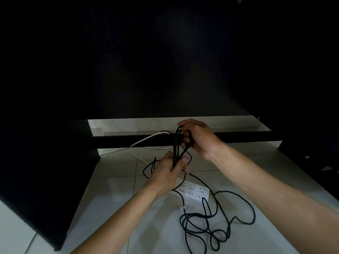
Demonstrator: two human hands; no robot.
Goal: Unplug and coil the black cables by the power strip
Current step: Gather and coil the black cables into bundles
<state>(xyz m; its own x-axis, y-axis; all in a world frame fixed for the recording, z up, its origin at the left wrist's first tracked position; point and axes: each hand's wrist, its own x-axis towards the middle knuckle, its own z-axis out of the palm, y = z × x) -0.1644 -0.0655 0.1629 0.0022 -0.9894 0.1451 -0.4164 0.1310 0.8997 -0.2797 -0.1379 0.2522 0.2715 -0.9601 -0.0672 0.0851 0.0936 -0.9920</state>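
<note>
Left hand (pixel 169 170): closed around the lower end of a bundle of black cable (pixel 176 149); thumb lies across the strands.
Right hand (pixel 196 137): just above and beyond your left, fingers curled shut on the top of the same bundle.
Loose cable (pixel 218 219): slack still sprawled on the tiled floor (pixel 113 198) below and to the right of your hands, loops overlapping.
Power strip (pixel 192 191): white, on the floor just below your left hand; the sockets that show are empty.
White cord (pixel 146 140): runs off beyond your left hand; not your job.
Step in hand: coiling, by my reading.
How to do it well: keep your left hand pinching the loops, let your right draw slack in even lengths.
Watch: the floor tangle may knot if you pull hard; shake it loose first.
</note>
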